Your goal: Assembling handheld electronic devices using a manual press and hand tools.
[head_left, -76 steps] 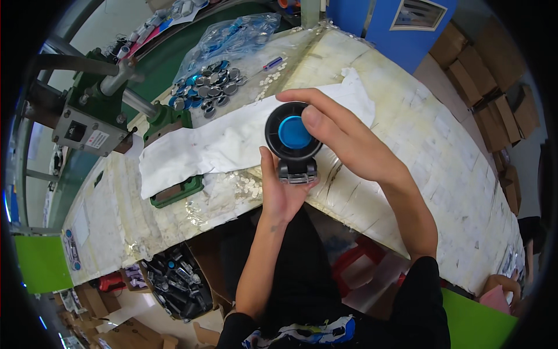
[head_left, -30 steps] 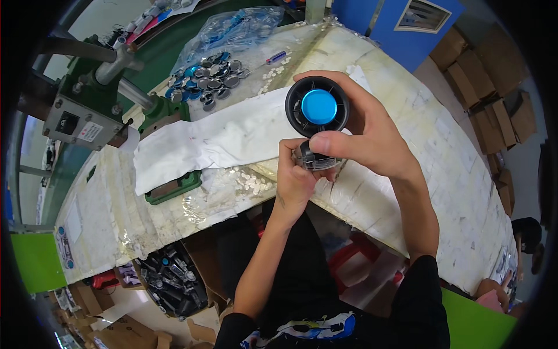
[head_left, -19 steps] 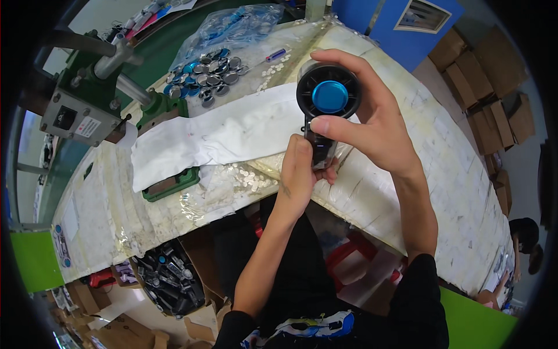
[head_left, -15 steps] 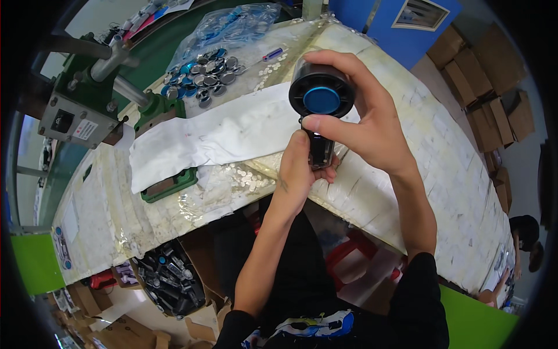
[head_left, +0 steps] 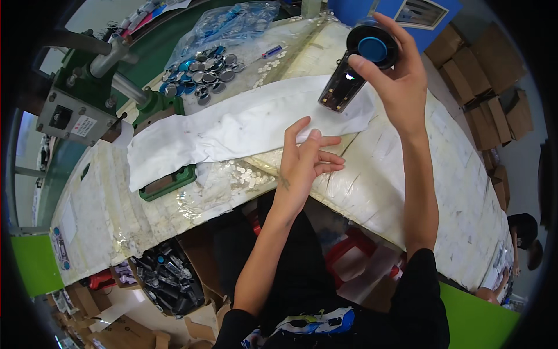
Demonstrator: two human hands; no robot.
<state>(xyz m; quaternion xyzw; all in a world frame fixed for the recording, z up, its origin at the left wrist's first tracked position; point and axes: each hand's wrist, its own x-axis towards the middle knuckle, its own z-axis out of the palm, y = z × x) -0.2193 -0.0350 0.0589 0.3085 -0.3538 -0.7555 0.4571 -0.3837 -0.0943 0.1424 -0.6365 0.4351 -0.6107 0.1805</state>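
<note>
Clearly apart: fan high in the right hand, left hand spread below

The fan [head_left: 343, 84] is in the right hand [head_left: 401, 90], raised toward the far right of the table [head_left: 444, 174]. The thumb lies where the round head meets the handle, and the fingers curl round the head's right side — a grip between thumb and fingers. The head, with its blue cap [head_left: 372, 50], faces up; the handle slants toward the near left, a small light glowing on it beside the thumb.

The left hand [head_left: 301, 156] is nearer and to the left, its fingers spread and loosely bent, palm partly turned away. It is well apart from the fan, the handle's free end pointing roughly toward it.

Between and behind the hands stretches a white cloth [head_left: 232, 136]; its right end shows just under the handle. The left end covers part of a green base [head_left: 168, 183], beside the press [head_left: 75, 110] at the far left. Beyond the cloth lie a pile of silver and blue discs [head_left: 203, 72], a clear bag [head_left: 232, 26] and a purple-handled screwdriver [head_left: 271, 52]. Small pale dots [head_left: 253, 176] are scattered on the near side, left of the left hand. Below the table's near edge, at left, a box holds many black parts [head_left: 168, 276] — too jumbled to tell apart.
</note>
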